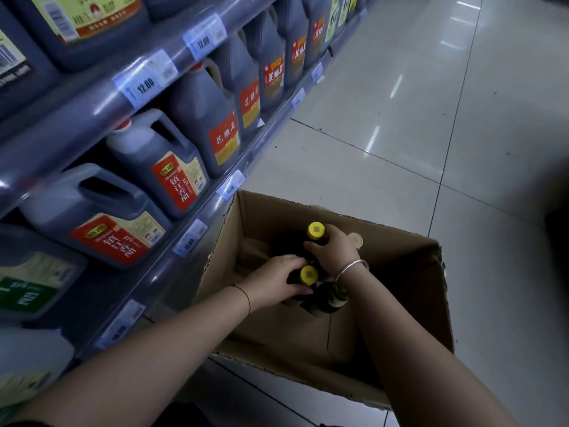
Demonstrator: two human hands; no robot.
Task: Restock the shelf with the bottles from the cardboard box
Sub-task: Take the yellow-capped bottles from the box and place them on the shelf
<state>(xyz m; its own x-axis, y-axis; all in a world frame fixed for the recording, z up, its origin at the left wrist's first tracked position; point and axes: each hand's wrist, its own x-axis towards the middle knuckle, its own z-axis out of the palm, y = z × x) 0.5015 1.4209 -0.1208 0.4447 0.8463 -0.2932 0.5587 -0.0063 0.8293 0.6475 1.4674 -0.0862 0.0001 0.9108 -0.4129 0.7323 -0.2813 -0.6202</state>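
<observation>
An open cardboard box stands on the floor beside the shelf. Inside it stand dark bottles with yellow caps. My left hand is wrapped around the neck of the nearer bottle. My right hand, with a silver bangle at the wrist, grips the neck of the farther bottle. A third bottle's pale cap shows just behind my right hand. The bottles' lower parts are hidden by my hands and the box walls.
The grey shelf on the left holds large dark jugs with red labels behind price tags. Glossy tiled floor stretches to the right of the box.
</observation>
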